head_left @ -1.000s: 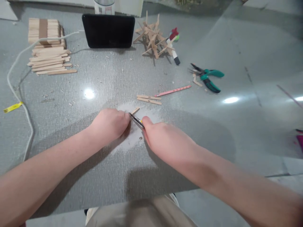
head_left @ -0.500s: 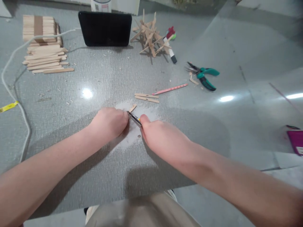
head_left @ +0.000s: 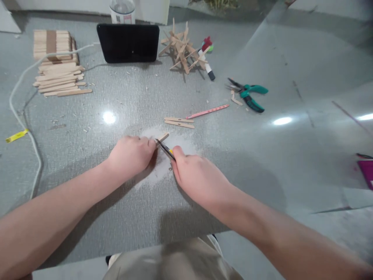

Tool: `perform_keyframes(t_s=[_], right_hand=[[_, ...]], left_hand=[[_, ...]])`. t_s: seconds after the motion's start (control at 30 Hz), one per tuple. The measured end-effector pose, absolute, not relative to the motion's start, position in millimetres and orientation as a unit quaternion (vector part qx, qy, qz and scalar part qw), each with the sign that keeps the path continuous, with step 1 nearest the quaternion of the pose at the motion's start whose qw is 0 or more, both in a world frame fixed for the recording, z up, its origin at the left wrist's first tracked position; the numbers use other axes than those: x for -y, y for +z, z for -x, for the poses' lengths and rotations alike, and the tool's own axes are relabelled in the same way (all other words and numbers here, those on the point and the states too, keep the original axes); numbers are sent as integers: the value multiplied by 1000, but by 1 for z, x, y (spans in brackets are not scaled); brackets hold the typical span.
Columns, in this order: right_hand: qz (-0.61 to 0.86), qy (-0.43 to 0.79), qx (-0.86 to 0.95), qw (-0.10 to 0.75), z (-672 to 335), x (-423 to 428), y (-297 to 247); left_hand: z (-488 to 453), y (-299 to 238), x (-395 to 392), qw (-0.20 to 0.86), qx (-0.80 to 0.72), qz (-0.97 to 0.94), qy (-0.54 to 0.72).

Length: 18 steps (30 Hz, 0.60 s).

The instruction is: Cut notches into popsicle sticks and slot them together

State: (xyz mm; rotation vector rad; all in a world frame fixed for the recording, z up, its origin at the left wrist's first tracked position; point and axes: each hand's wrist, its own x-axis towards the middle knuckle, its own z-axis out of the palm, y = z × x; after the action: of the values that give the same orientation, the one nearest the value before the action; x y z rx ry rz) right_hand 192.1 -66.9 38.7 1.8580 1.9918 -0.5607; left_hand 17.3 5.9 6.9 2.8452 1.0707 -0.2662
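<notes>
My left hand [head_left: 132, 155] is closed round a wooden craft stick [head_left: 164, 137], pressing it down on the table. Only the stick's far end shows past my fingers. In my right hand [head_left: 195, 173] is a utility knife [head_left: 166, 147], dark-bladed with a bit of yellow near my thumb. Its blade lies across the stick, right beside my left fingertips. Most of the knife's handle is hidden by my grip. Just beyond lie two craft sticks [head_left: 179, 123] with small dark marks at their middles, and a pink patterned pencil [head_left: 208, 111].
Teal-handled pliers [head_left: 247, 93] lie to the right. At the back stand a black tablet-like screen [head_left: 128, 42] and a structure of crossed sticks [head_left: 182, 48], with a white marker [head_left: 208, 68] beside it. Stacked craft sticks [head_left: 60, 77] and a white cable [head_left: 33, 144] are on the left.
The whole view has shifted slightly, so things at the back sit a little lower. Both hands keep their grip, with the blade still at the stick.
</notes>
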Motion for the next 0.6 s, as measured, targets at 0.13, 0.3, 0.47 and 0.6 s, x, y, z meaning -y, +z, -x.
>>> perform_keyframes(t_s=[0.13,0.3,0.47,0.6], right_hand=[[-656,-195,-707,175,-189,64,41],[-655,-216,-702,177,-190,58,40],[-656,-203,-700,193,-188,56,43],[-658,-201,-698,198,-186,56,48]], left_hand=[[-18,6,-7,48,-355,-929,-91],[-20,4,-8,48,-357,-929,-88],[-21,6,-8,74,-366,-924,-87],[-20,6,-8,74,-374,-921,-80]])
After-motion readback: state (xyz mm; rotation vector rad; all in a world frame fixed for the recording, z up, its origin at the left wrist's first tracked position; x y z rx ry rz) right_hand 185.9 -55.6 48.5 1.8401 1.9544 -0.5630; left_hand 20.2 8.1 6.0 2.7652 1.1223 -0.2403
